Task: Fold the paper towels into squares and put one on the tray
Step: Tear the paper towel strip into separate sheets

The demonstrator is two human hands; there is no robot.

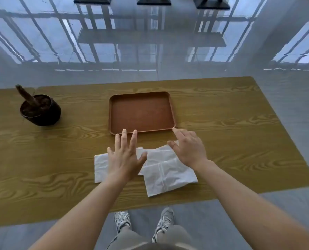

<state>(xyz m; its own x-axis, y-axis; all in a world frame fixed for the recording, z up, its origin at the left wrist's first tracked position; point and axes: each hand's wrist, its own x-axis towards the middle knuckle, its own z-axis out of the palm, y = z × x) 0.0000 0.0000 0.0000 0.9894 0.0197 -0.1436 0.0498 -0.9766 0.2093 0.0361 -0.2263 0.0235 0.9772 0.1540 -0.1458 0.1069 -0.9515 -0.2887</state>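
Two white paper towels lie overlapping on the wooden table, just in front of a brown tray (114, 105) with nothing on it. The left towel (100, 167) lies flat and is partly covered by my left hand (125, 156), whose fingers are spread straight over it, the fingertips reaching toward the tray's near rim. The right towel (165, 175) shows fold creases and lies skewed over the left one. My right hand (187, 147) hovers over its far corner with relaxed fingers, the index finger pointing at the tray's near right corner. Neither hand grips anything.
A dark round pot (41, 110) with a brown stem stands at the table's left. The wooden table (231, 138) ends close to my feet; shiny grey floor lies beyond it. Dark stand bases (153, 1) sit far off on the floor.
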